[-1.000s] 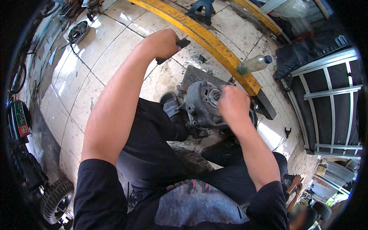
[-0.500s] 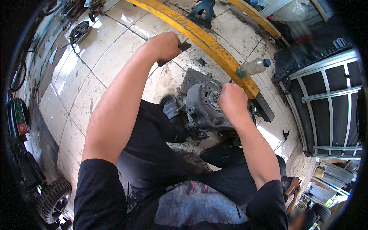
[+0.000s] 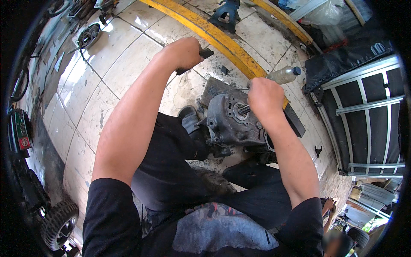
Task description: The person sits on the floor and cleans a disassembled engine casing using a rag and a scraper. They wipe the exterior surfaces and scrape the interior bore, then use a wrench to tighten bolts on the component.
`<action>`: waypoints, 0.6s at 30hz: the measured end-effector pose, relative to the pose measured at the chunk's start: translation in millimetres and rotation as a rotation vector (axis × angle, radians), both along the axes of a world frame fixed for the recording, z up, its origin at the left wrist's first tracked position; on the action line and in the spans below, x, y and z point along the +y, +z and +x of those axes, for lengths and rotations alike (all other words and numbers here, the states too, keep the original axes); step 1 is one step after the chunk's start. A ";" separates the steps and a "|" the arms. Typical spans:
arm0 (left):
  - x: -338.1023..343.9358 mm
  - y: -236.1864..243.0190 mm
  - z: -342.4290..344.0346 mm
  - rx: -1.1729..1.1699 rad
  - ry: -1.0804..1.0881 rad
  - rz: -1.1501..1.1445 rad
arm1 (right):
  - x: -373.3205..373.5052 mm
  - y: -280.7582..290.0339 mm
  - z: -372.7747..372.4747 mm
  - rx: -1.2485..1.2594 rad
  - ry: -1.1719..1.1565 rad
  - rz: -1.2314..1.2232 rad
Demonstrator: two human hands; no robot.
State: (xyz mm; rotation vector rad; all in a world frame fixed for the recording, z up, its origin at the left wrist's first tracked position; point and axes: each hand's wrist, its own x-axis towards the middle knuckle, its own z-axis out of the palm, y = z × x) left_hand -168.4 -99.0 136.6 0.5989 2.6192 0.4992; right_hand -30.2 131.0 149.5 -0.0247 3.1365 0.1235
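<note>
My left hand is raised over the floor, closed around a flat black piece that sticks out past my fingers. My right hand is closed just above the grimy grey metal housing; a steel shaft rises from the bearing ring in its face toward my fingers, which hide what they grip. The housing sits beside a dark slab, between my black-clad legs.
A yellow beam crosses ahead, with a bottle at its right part. Beyond are a blue stand and metal parts. A framed black panel lies right, a wheel lower left, another person lower right.
My right hand has risen away from the bearing, showing more of the shaft beneath it. My left hand has dipped slightly, still holding the black piece.
</note>
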 end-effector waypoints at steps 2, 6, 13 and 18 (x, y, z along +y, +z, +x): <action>-1.0 -3.1 -2.0 0.019 0.000 0.006 | 3.3 0.7 -0.5 -0.032 0.038 -0.008; 0.3 -0.8 1.3 0.026 0.013 -0.002 | 8.2 -3.4 0.8 0.022 0.070 -0.047; 0.3 -4.4 -0.6 0.024 -0.030 0.002 | -12.7 33.8 19.3 -0.187 0.205 -0.061; 12.7 6.5 1.6 -0.004 -0.028 -0.009 | 2.2 3.5 29.7 -0.134 0.267 -0.083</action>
